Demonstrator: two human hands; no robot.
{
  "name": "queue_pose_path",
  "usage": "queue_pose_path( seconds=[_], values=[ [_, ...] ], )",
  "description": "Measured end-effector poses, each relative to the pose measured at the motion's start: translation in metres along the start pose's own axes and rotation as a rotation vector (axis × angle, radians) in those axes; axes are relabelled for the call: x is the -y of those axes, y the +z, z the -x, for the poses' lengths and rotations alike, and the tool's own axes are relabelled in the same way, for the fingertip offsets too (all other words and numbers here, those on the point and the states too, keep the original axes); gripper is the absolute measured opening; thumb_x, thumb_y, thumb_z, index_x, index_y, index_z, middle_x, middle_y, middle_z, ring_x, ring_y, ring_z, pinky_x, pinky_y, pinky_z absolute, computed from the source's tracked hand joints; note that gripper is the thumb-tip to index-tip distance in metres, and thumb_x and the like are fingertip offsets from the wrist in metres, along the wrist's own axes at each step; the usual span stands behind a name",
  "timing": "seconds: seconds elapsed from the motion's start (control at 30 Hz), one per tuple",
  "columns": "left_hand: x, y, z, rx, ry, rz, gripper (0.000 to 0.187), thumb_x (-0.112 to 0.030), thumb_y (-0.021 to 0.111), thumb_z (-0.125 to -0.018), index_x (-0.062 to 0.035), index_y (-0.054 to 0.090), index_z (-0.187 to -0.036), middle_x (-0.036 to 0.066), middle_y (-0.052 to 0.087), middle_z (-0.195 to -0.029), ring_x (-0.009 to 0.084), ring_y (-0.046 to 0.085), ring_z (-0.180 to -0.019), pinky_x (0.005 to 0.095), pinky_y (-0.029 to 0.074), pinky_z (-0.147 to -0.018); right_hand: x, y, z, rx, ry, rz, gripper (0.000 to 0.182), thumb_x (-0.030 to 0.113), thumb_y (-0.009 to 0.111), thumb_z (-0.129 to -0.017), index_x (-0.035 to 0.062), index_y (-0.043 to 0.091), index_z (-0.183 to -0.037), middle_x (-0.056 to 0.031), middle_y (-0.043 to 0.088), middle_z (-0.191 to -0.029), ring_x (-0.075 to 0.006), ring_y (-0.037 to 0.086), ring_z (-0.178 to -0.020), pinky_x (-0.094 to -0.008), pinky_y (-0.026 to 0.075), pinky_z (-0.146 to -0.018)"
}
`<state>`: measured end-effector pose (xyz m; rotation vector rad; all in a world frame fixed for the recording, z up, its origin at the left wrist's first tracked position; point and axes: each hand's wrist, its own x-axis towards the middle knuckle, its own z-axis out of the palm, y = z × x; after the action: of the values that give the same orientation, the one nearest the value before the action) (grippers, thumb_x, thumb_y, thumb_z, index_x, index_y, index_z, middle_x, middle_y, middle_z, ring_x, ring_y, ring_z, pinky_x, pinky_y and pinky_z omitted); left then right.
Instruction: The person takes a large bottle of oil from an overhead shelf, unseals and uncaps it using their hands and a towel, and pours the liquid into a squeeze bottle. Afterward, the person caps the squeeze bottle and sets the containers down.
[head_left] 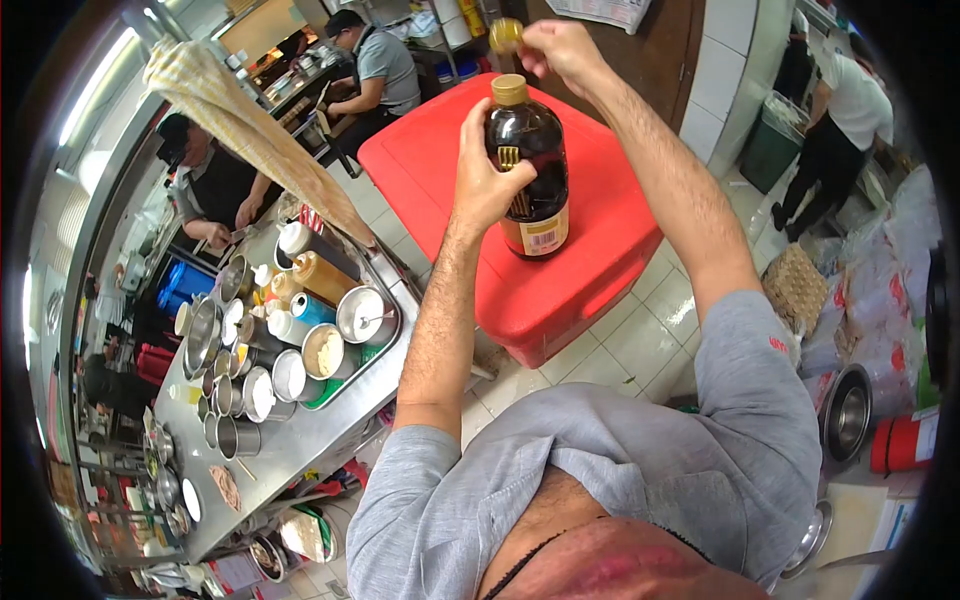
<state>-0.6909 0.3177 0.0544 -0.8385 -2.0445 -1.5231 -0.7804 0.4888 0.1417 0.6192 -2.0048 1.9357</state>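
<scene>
A large dark bottle (545,145) with a gold top and a gold label stands upright on a red lidded box (430,140). Wrapped round the bottle's upper left side is my left hand (490,175), its thumb across the front. Above and to the right of the bottle, my right hand (565,52) pinches a yellow-gold cap (506,36) between thumb and fingers. The cap is apart from the bottle. A gold piece (510,90) sits on the bottle's neck.
At left a steel counter (300,440) holds metal pots and squeeze bottles. A checked towel (260,130) hangs beside it. Co-workers stand or sit at the upper left, and one person (845,110) is at right near a green bin (773,140) and plastic bags.
</scene>
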Motion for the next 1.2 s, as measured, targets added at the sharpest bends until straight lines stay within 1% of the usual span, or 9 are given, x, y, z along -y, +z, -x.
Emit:
queue_pose_path(
  seconds=[0.17,0.33,0.43,0.57,0.77,0.93,0.97,1.07,1.2],
  values=[
    [-0.002,0.014,0.022,-0.179,0.093,-0.3,0.08,-0.015,0.065,-0.062,0.0008,0.029,-0.132,0.02,0.031,-0.126,0.0355,0.027,-0.123,0.0426,0.021,-0.106,0.064,-0.002,0.019,-0.145,-0.225,-0.235,0.018,0.016,0.053,-0.084,0.0019,0.059,-0.074,-0.005,0.055,-0.061,-0.0114,0.048,-0.048,-0.024,0.036,-0.042],
    [0.017,0.023,0.043,-0.361,0.071,-0.141,0.059,-0.01,0.063,-0.081,0.0005,0.033,-0.132,0.016,0.041,-0.123,0.0252,0.045,-0.105,0.0373,0.039,-0.092,0.049,-0.031,0.15,-0.5,-0.511,0.383,0.016,0.019,0.065,-0.069,0.0031,0.062,-0.068,-0.0085,0.06,-0.059,-0.018,0.059,-0.055,-0.0304,0.046,-0.054],
    [0.028,0.023,0.052,-0.364,-0.171,0.172,0.04,-0.014,0.057,-0.089,0.0006,0.038,-0.121,0.007,0.052,-0.097,0.014,0.051,-0.08,0.026,0.045,-0.071,-0.013,-0.056,0.259,-0.493,-0.131,0.462,0.008,0.009,0.06,-0.077,0.0032,0.053,-0.076,-0.0018,0.055,-0.065,-0.0078,0.051,-0.061,-0.025,0.043,-0.055],
    [0.015,0.023,0.052,-0.372,-0.221,0.115,0.027,-0.028,0.056,-0.091,-0.002,0.05,-0.097,0.002,0.051,-0.077,0.01,0.045,-0.067,0.0244,0.038,-0.059,-0.131,-0.115,0.418,-0.769,0.505,0.46,0.012,0.011,0.062,-0.071,0.0045,0.053,-0.071,-0.0048,0.052,-0.06,-0.0116,0.048,-0.057,-0.032,0.04,-0.051],
    [0.023,0.024,0.045,-0.407,-0.197,0.319,0.033,-0.035,0.046,-0.095,-0.0046,0.052,-0.085,0.0,0.048,-0.071,0.0085,0.039,-0.06,0.0231,0.033,-0.054,-0.188,-0.243,0.582,-1.032,0.824,0.872,0.009,0.012,0.055,-0.074,0.0025,0.054,-0.073,-0.0134,0.059,-0.069,-0.0278,0.057,-0.067,-0.0389,0.044,-0.06],
    [0.021,0.037,0.044,-0.64,-0.307,0.225,0.037,-0.042,0.056,-0.087,-0.0045,0.059,-0.092,0.006,0.057,-0.082,0.0182,0.054,-0.074,0.0303,0.045,-0.066,-0.217,-0.391,0.652,-0.818,1.202,0.87,0.027,0.027,0.057,-0.08,0.0017,0.062,-0.087,-0.0166,0.063,-0.091,-0.0329,0.058,-0.084,-0.0447,0.045,-0.072],
    [0.023,0.036,0.05,-0.629,-0.276,0.098,0.033,-0.038,0.058,-0.085,-0.0057,0.058,-0.09,0.007,0.057,-0.082,0.0185,0.054,-0.075,0.0319,0.046,-0.066,-0.224,-0.42,0.656,-0.375,1.264,1.485,0.032,0.032,0.061,-0.079,0.0034,0.065,-0.095,-0.016,0.063,-0.099,-0.0286,0.059,-0.091,-0.0402,0.047,-0.074],
    [0.027,0.036,0.059,-0.727,-0.271,0.211,0.02,-0.024,0.058,-0.085,-0.0048,0.055,-0.089,0.002,0.052,-0.078,0.0093,0.049,-0.062,0.0212,0.04,-0.051,-0.241,-0.491,0.656,0.016,1.227,1.394,0.041,0.034,0.062,-0.077,-0.0002,0.062,-0.101,-0.0185,0.065,-0.096,-0.0319,0.061,-0.088,-0.0401,0.047,-0.076],
    [-0.012,0.064,0.043,-0.791,-0.257,0.4,0.019,-0.021,0.067,-0.082,-0.0073,0.054,-0.084,-0.005,0.044,-0.064,0.0039,0.034,-0.045,0.0201,0.025,-0.04,-0.294,-0.54,0.597,-0.215,0.95,1.174,0.037,0.023,0.06,-0.08,-0.0044,0.059,-0.105,-0.0196,0.065,-0.091,-0.0307,0.061,-0.079,-0.0398,0.047,-0.069]
  ],
)
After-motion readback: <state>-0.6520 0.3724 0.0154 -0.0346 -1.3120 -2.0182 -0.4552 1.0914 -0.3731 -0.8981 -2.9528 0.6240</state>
